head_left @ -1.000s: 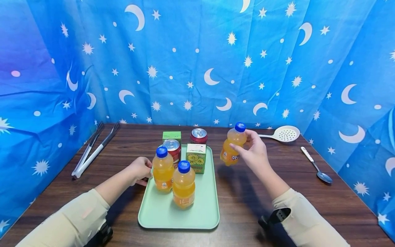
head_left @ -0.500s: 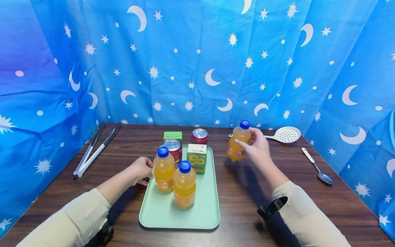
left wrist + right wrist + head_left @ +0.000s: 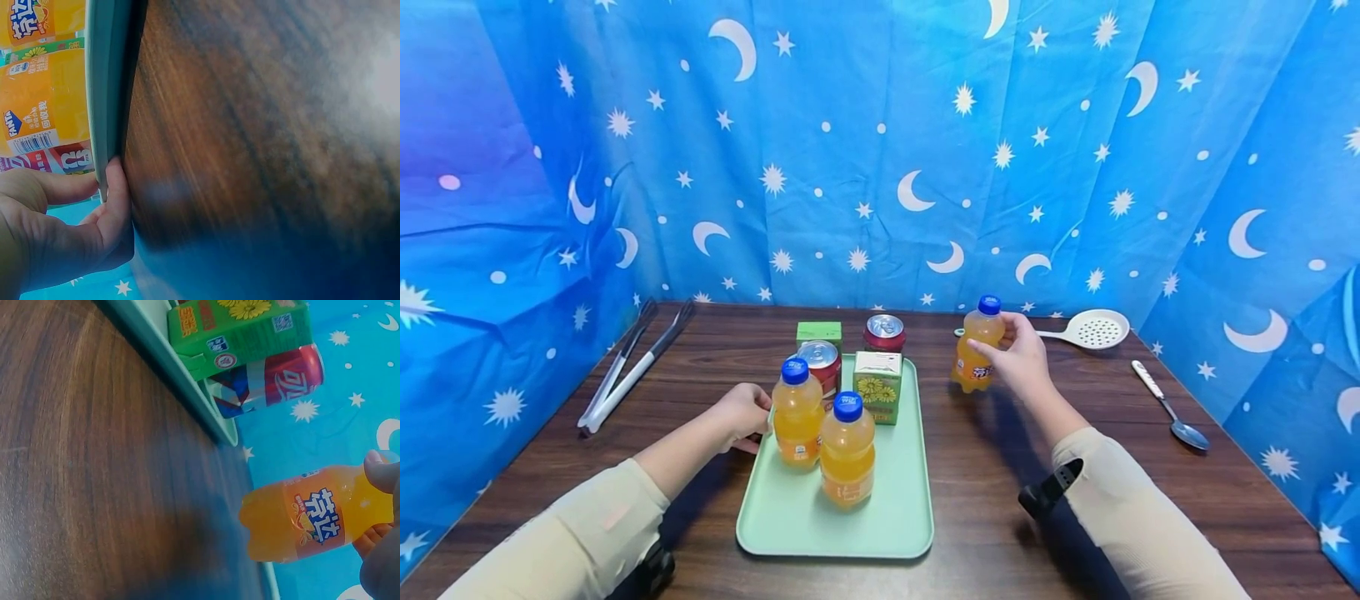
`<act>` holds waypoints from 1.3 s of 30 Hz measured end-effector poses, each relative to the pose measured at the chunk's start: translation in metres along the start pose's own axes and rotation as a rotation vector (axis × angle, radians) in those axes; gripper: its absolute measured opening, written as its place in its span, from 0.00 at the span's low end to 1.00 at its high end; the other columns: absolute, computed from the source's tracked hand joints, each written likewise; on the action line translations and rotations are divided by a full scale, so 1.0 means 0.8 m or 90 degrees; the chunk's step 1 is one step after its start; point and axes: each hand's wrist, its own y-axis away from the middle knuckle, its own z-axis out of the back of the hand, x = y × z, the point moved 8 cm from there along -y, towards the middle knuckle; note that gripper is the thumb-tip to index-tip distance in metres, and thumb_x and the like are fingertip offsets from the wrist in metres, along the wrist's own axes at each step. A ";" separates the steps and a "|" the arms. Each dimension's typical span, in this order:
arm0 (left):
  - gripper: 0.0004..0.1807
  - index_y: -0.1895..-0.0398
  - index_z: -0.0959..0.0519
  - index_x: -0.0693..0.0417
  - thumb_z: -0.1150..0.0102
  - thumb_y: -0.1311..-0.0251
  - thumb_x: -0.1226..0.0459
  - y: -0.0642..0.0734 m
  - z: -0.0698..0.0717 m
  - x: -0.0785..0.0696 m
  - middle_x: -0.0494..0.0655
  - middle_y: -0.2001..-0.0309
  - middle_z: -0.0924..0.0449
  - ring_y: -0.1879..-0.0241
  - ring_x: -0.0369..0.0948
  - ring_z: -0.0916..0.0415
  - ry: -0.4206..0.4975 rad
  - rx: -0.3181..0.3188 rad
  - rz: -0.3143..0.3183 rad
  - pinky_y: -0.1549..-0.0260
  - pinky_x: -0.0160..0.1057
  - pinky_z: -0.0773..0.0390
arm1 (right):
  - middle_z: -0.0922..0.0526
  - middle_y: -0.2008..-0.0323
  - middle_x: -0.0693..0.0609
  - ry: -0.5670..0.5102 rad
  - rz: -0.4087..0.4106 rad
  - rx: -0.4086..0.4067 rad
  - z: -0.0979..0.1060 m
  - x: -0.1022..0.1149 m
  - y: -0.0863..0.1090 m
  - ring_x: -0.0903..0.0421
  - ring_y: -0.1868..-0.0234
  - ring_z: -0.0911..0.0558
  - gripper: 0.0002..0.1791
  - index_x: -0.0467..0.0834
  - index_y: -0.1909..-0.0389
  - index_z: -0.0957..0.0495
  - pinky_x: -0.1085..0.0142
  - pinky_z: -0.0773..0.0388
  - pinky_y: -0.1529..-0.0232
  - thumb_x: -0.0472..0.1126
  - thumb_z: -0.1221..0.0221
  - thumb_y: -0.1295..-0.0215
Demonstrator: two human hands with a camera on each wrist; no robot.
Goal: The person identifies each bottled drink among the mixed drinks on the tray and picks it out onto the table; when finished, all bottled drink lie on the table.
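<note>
Sideways: One Bottle in Hand, One Tray Across From It

The dark wood table spreads before you, backed by a blue curtain of moons and stars. On it lies the pale green tray, its long sides running away from you. Your left hand pinches the tray's left rim; in the left wrist view the thumb lies on the inner side and the fingers on the outer, with only the rim's thickness between them. Your right hand curls thumb and fingers about the upper part of the orange-drink bottle, parted no wider than its girth.

Note the governing relation, as judged from this arrangement: it is lateral. The held bottle is to the right of the tray's far half, apart from the rim; your right hand carries it, while your left hand is on the tray's opposite side. The bottle's long axis is near upright, tipped slightly to your right. Its base seems raised off the wood, though no view settles this.

Nearest it on the tray stands the flowered green carton, with the far red can behind. The front bottle stands nearer you. Smallest is the held bottle's blue cap, uppermost and above your fingers.
</note>
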 end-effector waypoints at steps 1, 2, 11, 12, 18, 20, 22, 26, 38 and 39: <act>0.16 0.57 0.31 0.67 0.45 0.51 0.79 0.000 0.000 0.000 0.58 0.62 0.30 0.66 0.49 0.26 0.000 -0.001 0.001 0.76 0.46 0.19 | 0.27 0.50 0.39 -0.002 -0.003 0.001 -0.001 -0.002 -0.001 0.44 0.46 0.26 0.31 0.34 0.43 0.36 0.53 0.30 0.44 0.40 0.34 0.45; 0.16 0.57 0.31 0.67 0.45 0.51 0.79 0.000 0.000 0.001 0.58 0.62 0.30 0.66 0.49 0.26 -0.001 -0.001 0.003 0.76 0.46 0.18 | 0.27 0.50 0.38 -0.003 -0.004 0.001 -0.002 -0.003 -0.002 0.44 0.46 0.26 0.32 0.34 0.43 0.36 0.53 0.30 0.44 0.40 0.33 0.45; 0.16 0.56 0.31 0.67 0.45 0.51 0.79 -0.001 -0.001 -0.001 0.58 0.61 0.30 0.65 0.49 0.26 0.000 -0.001 0.002 0.75 0.46 0.19 | 0.28 0.51 0.39 0.000 -0.009 -0.003 -0.006 -0.009 -0.005 0.43 0.47 0.27 0.31 0.34 0.44 0.35 0.53 0.30 0.44 0.39 0.33 0.46; 0.16 0.56 0.31 0.67 0.45 0.51 0.79 0.000 -0.002 -0.001 0.58 0.61 0.30 0.66 0.49 0.27 0.000 0.000 0.001 0.75 0.46 0.19 | 0.28 0.51 0.39 0.004 -0.013 -0.003 -0.006 -0.011 -0.005 0.43 0.46 0.27 0.31 0.34 0.44 0.35 0.53 0.30 0.44 0.39 0.33 0.46; 0.15 0.58 0.31 0.68 0.45 0.51 0.79 0.000 -0.003 -0.001 0.58 0.63 0.30 0.66 0.49 0.26 0.001 0.004 -0.005 0.76 0.46 0.19 | 0.28 0.50 0.37 0.014 -0.032 -0.013 -0.005 -0.021 -0.008 0.43 0.47 0.27 0.33 0.33 0.43 0.35 0.53 0.30 0.44 0.39 0.33 0.46; 0.15 0.58 0.31 0.68 0.45 0.50 0.79 -0.001 -0.003 -0.002 0.58 0.63 0.30 0.66 0.48 0.25 0.000 0.005 -0.007 0.75 0.46 0.18 | 0.28 0.50 0.37 0.009 -0.034 -0.017 -0.005 -0.022 -0.009 0.43 0.47 0.27 0.33 0.32 0.43 0.35 0.54 0.30 0.44 0.39 0.32 0.47; 0.15 0.58 0.31 0.68 0.45 0.51 0.79 -0.001 -0.002 -0.001 0.58 0.63 0.30 0.67 0.48 0.25 0.001 0.005 -0.006 0.75 0.46 0.18 | 0.28 0.50 0.37 0.005 -0.034 -0.019 -0.005 -0.024 -0.010 0.43 0.47 0.27 0.33 0.32 0.43 0.35 0.54 0.30 0.43 0.39 0.33 0.47; 0.16 0.57 0.31 0.68 0.46 0.51 0.79 -0.001 -0.001 -0.001 0.58 0.63 0.30 0.67 0.48 0.25 0.002 0.003 -0.006 0.75 0.46 0.18 | 0.28 0.49 0.37 0.001 -0.036 -0.018 -0.005 -0.023 -0.011 0.43 0.46 0.28 0.33 0.32 0.43 0.36 0.54 0.30 0.43 0.39 0.33 0.46; 0.16 0.57 0.31 0.68 0.45 0.51 0.79 -0.001 -0.001 0.001 0.58 0.63 0.29 0.68 0.48 0.26 0.001 0.000 -0.008 0.75 0.46 0.18 | 0.29 0.45 0.37 0.001 -0.081 -0.009 -0.004 -0.029 -0.012 0.43 0.42 0.29 0.37 0.34 0.39 0.37 0.54 0.32 0.41 0.43 0.32 0.47; 0.16 0.57 0.31 0.68 0.45 0.51 0.79 -0.001 -0.001 0.001 0.58 0.63 0.29 0.68 0.48 0.26 0.001 0.000 -0.008 0.75 0.46 0.18 | 0.29 0.45 0.37 0.000 -0.076 -0.009 -0.004 -0.029 -0.011 0.43 0.42 0.29 0.37 0.34 0.39 0.37 0.54 0.33 0.41 0.43 0.32 0.47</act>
